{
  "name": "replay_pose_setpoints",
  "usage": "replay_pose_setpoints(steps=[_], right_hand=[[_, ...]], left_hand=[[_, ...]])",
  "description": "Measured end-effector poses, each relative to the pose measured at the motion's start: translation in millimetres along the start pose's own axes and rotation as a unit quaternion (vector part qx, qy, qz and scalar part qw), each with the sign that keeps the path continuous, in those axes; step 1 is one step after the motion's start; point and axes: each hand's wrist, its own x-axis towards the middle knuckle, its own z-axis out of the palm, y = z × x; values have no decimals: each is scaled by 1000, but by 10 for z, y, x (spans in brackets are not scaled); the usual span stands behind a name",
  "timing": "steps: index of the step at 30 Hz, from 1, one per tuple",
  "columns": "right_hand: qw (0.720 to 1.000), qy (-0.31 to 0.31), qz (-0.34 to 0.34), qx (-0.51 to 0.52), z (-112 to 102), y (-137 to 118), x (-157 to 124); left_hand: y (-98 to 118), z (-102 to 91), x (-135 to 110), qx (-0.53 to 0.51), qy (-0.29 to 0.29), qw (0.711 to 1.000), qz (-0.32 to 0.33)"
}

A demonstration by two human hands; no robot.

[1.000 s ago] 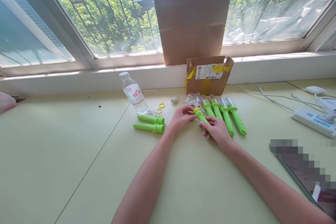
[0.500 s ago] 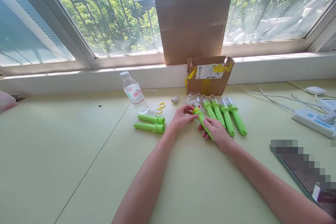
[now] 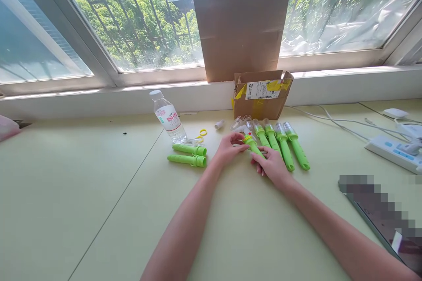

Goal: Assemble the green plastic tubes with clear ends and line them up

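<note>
My right hand (image 3: 273,164) is wrapped round the shaft of a green plastic handle (image 3: 253,145). My left hand (image 3: 228,148) pinches the threaded top end of that same handle, where a small yellow part shows. Right beside it lies a row of several finished green handles with clear caps (image 3: 285,145). Two bare green handles (image 3: 187,155) lie to the left of my left hand. A few clear caps (image 3: 240,122) and yellow rings (image 3: 202,133) sit just beyond my hands.
A water bottle (image 3: 168,117) leans near the bare handles. A small open cardboard box (image 3: 260,94) stands against the window sill. A white power strip (image 3: 392,151) with cables lies at the right, and a dark flat device (image 3: 385,219) sits at the near right.
The handle in my hands has tilted slightly and my right hand has shifted a little along its shaft. Everything else is still.
</note>
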Motion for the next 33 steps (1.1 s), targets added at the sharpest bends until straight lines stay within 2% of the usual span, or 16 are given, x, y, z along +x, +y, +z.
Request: replay_pose_setpoints(steps=[5, 13, 24, 33], right_hand=[[1000, -10, 0, 17, -6, 24, 30], [996, -73, 27, 33, -42, -27, 45], [993, -70, 48, 83, -24, -84, 3], [993, -78, 47, 76, -33, -117, -4]], left_hand=[[-17, -18, 2, -5, -9, 1000, -6], [6, -12, -12, -7, 7, 1000, -14], [6, -63, 12, -60, -53, 997, -10], [-12, -77, 11, -68, -53, 996, -16]])
